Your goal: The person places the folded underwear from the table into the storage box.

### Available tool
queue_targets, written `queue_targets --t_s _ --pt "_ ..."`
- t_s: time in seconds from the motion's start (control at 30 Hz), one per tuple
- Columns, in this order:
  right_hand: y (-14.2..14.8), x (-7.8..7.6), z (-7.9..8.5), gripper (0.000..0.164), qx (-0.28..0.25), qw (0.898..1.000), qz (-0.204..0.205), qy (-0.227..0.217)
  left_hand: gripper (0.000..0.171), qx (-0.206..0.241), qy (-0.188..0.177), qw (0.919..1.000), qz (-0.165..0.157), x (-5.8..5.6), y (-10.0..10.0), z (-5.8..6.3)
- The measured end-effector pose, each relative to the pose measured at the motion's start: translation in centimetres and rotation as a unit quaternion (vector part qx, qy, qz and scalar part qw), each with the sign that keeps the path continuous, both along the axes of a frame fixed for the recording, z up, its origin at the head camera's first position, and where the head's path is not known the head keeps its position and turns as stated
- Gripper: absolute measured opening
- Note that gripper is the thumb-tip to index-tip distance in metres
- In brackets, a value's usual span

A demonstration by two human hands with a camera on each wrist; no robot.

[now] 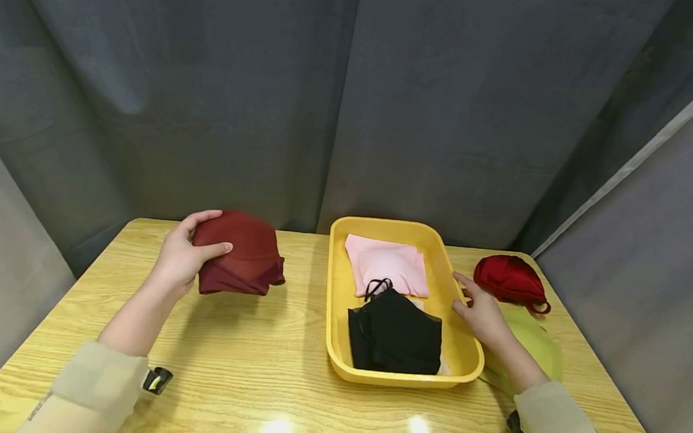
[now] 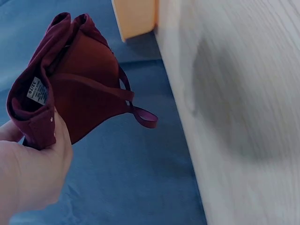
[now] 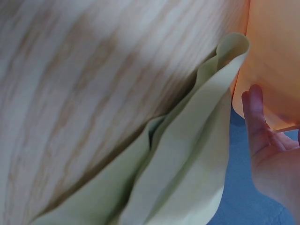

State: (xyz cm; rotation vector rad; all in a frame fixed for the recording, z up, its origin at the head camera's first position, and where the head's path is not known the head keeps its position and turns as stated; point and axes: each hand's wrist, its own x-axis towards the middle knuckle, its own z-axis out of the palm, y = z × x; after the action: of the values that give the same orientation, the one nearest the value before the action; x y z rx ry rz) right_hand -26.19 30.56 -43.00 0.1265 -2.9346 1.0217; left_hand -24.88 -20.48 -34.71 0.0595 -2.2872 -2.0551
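Note:
My left hand (image 1: 183, 255) grips a folded maroon bra (image 1: 241, 253), thumb across the rust-coloured cup, holding it above the left part of the table. The left wrist view shows a white size label (image 2: 37, 91) inside its band and a thin strap loop (image 2: 145, 117) hanging free. My right hand (image 1: 484, 313) holds the right rim of a yellow plastic basin (image 1: 334, 309), with fingers (image 3: 255, 105) along the outer wall. Inside the basin, a pink folded garment (image 1: 388, 266) lies at the back and a black one (image 1: 401, 334) with thin straps in front.
Right of the basin lie a shiny red bra (image 1: 508, 278) and, in front of it, a yellow-green garment (image 1: 545, 348), partly under my right forearm. Grey curtains (image 1: 450, 116) stand behind the wooden table (image 1: 239, 370) and at both sides.

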Motion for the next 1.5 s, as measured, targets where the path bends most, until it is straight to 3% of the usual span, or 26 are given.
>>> queue_targets --t_s 0.3,0.6,0.97,1.5 --pt "0.1 0.0 0.0 0.058 0.003 1.0 0.001 0.004 0.065 0.022 0.014 0.9996 -0.013 1.1 2.1 2.0" --pt "-0.1 0.1 0.1 0.059 0.001 1.0 0.002 -0.006 0.063 0.069 0.043 0.9966 -0.016 1.5 4.3 3.1" --pt "0.2 -0.1 -0.3 0.059 -0.002 1.0 0.002 0.0 0.062 0.131 0.068 0.9888 -0.017 1.1 7.2 4.0" --pt "0.2 -0.4 -0.2 0.059 0.0 1.0 0.002 -0.002 0.061 0.195 0.116 0.9738 -0.022 0.1 11.4 4.2"
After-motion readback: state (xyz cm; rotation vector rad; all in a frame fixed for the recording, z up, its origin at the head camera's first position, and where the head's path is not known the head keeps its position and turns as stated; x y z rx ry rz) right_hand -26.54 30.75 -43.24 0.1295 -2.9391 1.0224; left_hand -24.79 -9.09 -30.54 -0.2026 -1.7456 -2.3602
